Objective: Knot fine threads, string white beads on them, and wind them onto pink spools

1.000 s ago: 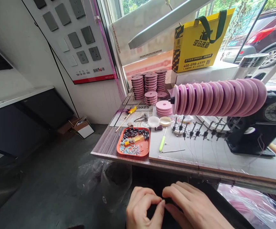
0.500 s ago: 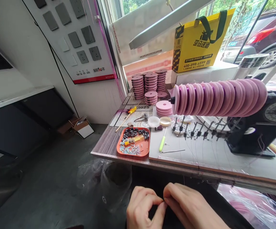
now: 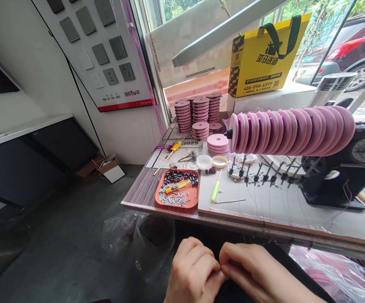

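As I look on through the head camera's view, the person sits close to the table [image 3: 141,191], with both hands low in front of its near edge, over dark clothing [image 3: 292,263]. The left hand [image 3: 193,269] is curled, its thumb and forefinger pressed together at the tips. The right hand [image 3: 254,265] comes in from the other side with its fingers bent and bunched, the ends drawn into a pinch that meets the left one. Whatever might be between those fingertips is too small or too hidden for me to tell, so I can only place the work at the spot where the two hands meet. Beyond them, at the table's near left corner, an orange tray [image 3: 193,194] carries black pieces [image 3: 172,176], little metallic bits and a yellow tube [image 3: 178,186]. Just right of it a pale board [image 3: 283,210] bears a green-handled tool [image 3: 215,191], with a thin metal rod [image 3: 230,201] lying near its handle. Farther right, a line of pink spools [image 3: 289,130] sits on a black machine [image 3: 330,193], above a row of small black fittings. More pink spools stand stacked [image 3: 200,110] toward the window, left of a yellow bag [image 3: 251,54].
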Motion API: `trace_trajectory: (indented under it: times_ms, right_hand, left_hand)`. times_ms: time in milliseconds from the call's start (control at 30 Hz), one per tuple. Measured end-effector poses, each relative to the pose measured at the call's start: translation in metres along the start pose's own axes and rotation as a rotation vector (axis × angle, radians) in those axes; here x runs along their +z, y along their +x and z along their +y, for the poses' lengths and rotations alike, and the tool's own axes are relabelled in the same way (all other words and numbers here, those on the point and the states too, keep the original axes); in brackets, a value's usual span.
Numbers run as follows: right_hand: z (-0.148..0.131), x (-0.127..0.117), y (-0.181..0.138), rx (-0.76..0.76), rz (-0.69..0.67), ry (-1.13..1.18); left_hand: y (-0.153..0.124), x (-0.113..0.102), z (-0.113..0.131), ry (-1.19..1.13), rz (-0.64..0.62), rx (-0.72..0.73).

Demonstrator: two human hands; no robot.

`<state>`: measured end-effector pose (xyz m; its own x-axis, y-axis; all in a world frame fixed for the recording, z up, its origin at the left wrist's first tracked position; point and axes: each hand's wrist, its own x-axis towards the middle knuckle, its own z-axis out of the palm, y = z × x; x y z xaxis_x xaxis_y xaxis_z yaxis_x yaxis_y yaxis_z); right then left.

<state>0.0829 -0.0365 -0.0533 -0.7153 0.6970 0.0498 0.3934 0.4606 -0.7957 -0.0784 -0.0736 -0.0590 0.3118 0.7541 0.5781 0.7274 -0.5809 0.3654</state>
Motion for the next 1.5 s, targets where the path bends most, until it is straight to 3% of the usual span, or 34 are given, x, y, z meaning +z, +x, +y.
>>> trace_trajectory:
  times_ms: [133,300,633,833,967,1200,1500]
  right_hand:
    - [0.002,0.001,-0.005,-0.006,0.1,0.038]
    - [0.001,0.001,-0.006,-0.035,0.136,-0.012]
    - [0.003,0.002,-0.006,-0.059,0.176,-0.07]
    - [0.004,0.004,-0.003,-0.214,0.19,-0.246]
    - [0.004,0.004,-0.002,-0.277,0.198,-0.378]
    - [0.001,0.004,-0.004,-0.133,0.215,0.01]
    - [0.0,0.007,-0.001,-0.094,0.22,0.097]
  left_hand:
    - [0.001,-0.011,0.003,-0.065,-0.034,-0.141]
    - [-0.011,-0.008,0.001,-0.09,-0.05,-0.14]
    - [-0.016,-0.001,0.002,-0.142,0.102,-0.243]
    - [-0.012,-0.007,0.002,-0.153,-0.027,-0.239]
    - [-0.013,-0.004,0.002,-0.246,0.02,-0.336]
    - [-0.015,-0.007,0.002,-0.351,0.082,-0.503]
    - [-0.014,0.002,0.006,-0.258,0.062,-0.401]
